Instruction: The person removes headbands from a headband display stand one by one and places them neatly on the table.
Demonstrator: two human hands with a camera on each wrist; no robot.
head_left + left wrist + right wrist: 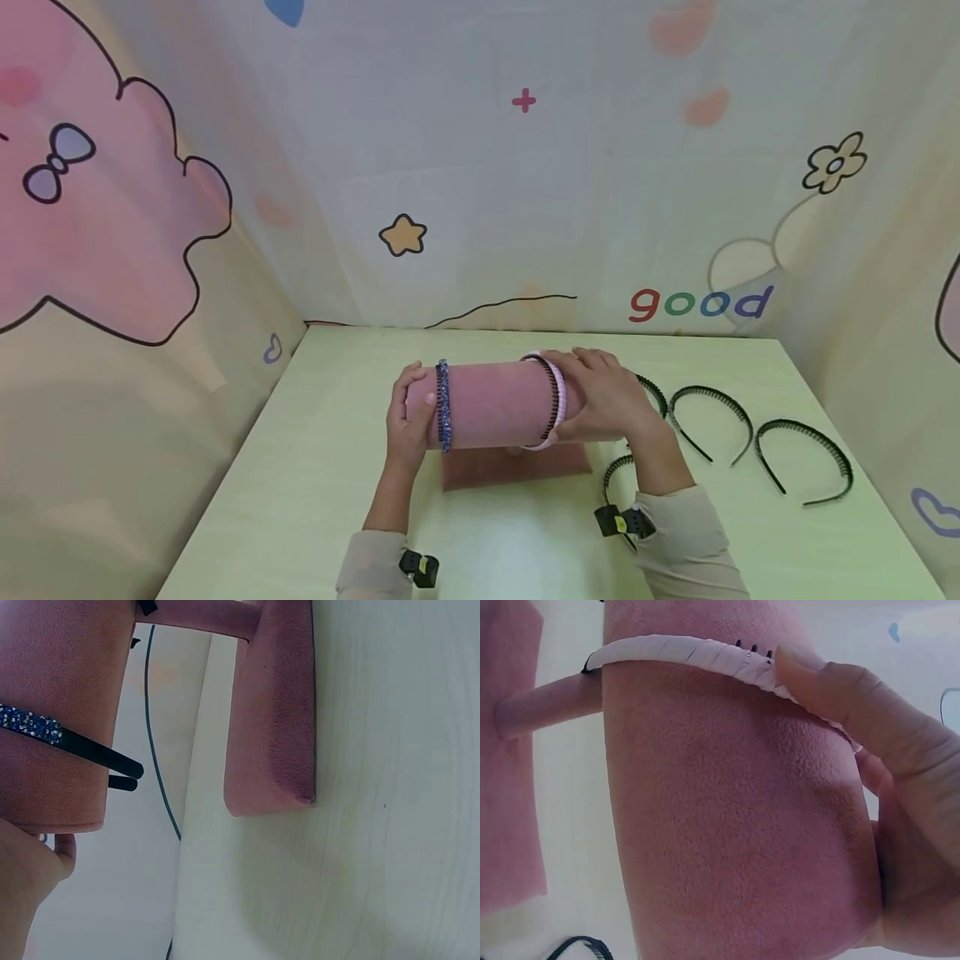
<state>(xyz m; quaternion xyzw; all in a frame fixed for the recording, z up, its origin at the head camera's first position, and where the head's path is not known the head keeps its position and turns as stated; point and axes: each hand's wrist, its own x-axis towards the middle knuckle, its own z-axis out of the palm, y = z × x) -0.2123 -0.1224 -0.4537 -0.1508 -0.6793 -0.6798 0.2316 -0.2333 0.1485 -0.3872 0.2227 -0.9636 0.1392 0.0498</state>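
A pink velvet headband display stand point(495, 406) has a horizontal roll on a short post above a flat base point(517, 468). My left hand point(407, 427) holds the roll's left end, thumb in front and fingers over the top. Beside that thumb, a headband with blue glitter point(444, 408) goes round the roll; its black tips point(124, 766) show in the left wrist view. Toward the right end sits a white wrapped headband point(675, 649) with black teeth. My right hand point(611, 396) grips it, thumb on its front edge and fingers over the top; the fingertips are partly hidden.
Several black toothed headbands lie on the table at the right, among them a middle one point(708, 392) and a far-right one point(840, 450). Another black headband point(611, 475) lies partly under my right forearm. A printed cloth point(465, 167) hangs behind the table.
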